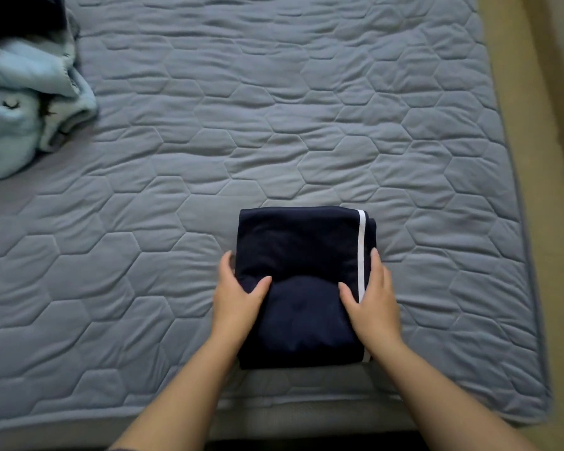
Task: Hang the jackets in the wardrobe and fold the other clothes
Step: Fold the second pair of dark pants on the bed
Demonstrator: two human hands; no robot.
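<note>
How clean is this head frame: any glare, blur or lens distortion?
Head view: soft even light, no glare; wide-angle lens bows the mattress edge at right; the navy folded garment is dark, showing little fold detail; the light blue clothes at left look slightly soft.

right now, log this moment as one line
left hand holds folded navy garment | right hand holds it too | garment on quilted bed | light blue fleece bunched at left

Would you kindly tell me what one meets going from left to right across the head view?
Crumpled light blue garment → left hand → folded navy garment with a white stripe → right hand → right edge of the quilted bed cover → tan strip beside the bed.
</note>
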